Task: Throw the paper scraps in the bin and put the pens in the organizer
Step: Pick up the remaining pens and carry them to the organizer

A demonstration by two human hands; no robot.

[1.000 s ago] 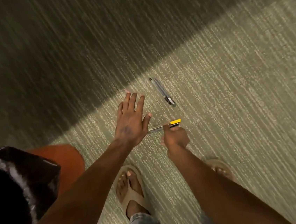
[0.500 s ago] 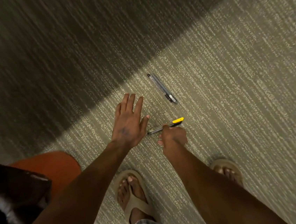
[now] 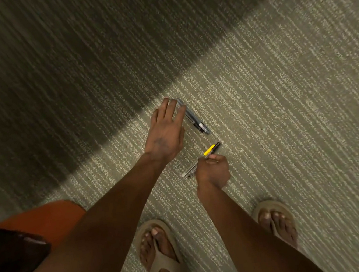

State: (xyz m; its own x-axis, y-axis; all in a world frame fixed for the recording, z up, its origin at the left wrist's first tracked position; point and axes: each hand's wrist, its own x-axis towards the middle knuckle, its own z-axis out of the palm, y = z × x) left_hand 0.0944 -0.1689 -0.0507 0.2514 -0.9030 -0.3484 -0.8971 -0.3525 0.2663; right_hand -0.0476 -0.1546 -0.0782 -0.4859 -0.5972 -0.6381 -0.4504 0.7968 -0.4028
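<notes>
While right hand [image 3: 212, 171] grips yellow-capped pen [image 3: 209, 151], no legible writing, left hand [image 3: 166, 132] spread.

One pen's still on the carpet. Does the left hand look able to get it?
Probably yes: the open left hand already has fingertips at the grey pen, with nothing between them.

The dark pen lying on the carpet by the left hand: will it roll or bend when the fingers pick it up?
The dark pen looks like a straight, hard barrel, so it probably stays stiff. The ribbed carpet should keep it from rolling far. Being thin and lying flat, it may slip from the left hand, whose fingers are spread open over one end.
</notes>
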